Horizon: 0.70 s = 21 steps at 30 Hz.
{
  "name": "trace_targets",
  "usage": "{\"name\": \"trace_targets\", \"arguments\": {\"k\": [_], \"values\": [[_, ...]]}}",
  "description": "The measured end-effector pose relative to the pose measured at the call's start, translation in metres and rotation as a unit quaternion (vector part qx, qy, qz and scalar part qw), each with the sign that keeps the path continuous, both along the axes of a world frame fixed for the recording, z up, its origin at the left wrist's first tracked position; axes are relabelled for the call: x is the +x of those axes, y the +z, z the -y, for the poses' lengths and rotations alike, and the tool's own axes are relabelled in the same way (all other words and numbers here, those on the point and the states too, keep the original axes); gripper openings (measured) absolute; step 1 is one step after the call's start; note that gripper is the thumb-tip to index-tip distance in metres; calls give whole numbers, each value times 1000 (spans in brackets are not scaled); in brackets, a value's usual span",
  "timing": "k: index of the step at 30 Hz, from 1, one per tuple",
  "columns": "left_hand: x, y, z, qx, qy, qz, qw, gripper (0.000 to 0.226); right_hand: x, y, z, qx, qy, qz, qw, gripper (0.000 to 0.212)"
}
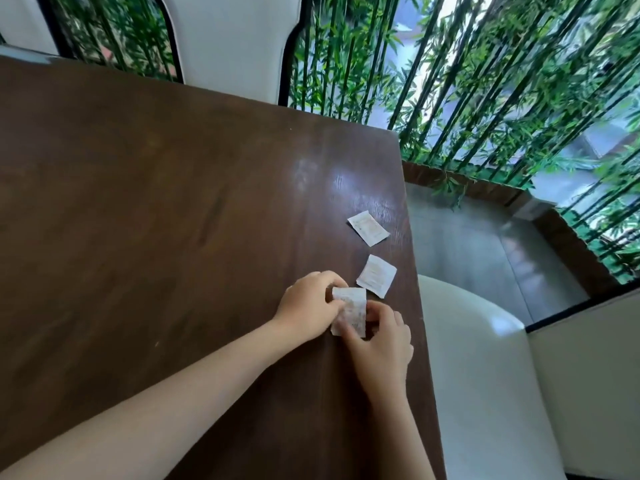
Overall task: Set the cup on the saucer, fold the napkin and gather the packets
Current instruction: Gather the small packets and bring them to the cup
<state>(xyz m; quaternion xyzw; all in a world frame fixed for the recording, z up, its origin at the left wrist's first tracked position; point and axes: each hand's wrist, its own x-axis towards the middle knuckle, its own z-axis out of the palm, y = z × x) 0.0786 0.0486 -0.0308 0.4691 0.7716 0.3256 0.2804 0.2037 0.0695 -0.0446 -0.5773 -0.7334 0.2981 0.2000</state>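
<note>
Small white paper packet (349,310), light and limp by appearance, pinched at opposite edges by left hand (308,306) and right hand (381,344) fingers closed upon it, near the dark wooden bench's (173,202) right edge.

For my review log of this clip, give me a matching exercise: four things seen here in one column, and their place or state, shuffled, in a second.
Things:
1. held packet
2. middle packet
3. far packet
4. white chair

Places or states:
A. lies flat, farthest from the hands, near the table edge
B. pinched between left hand and right hand
C. stands off the table's right side
D. lies flat just beyond the hands

Pairs: 1-B, 2-D, 3-A, 4-C
</note>
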Motion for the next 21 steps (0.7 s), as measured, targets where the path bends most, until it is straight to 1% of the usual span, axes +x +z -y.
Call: {"name": "trace_targets", "arguments": {"k": [2,3,5,7,10,14,16,18,21], "values": [[0,2,-7,36,-10,29,999,21,2,-2,-4,-1,-33,-99,995,9],[0,4,-14,49,-17,34,998,21,4,-4,-9,-3,-55,-139,989,3],[-1,7,-33,67,-20,36,997,23,5,-5,-25,8,-81,-162,983,4],[-1,8,-52,79,-8,32,996,23,1,-3,-45,7,-90,-153,984,1],[0,2,-74,72,15,31,997,20,-8,1,-72,6,-103,-117,988,13],[0,-7,-90,32,14,-45,998,18,-18,-1,-82,26,-102,-15,994,32],[0,-8,-93,24,6,-58,998,16,-20,-3,-83,33,-97,34,994,37],[1,-8,-95,20,-2,-63,998,17,-21,-3,-84,26,-93,57,994,40],[3,-7,-96,13,-10,-63,998,22,-20,-2,-82,27,-92,62,993,39]]}}
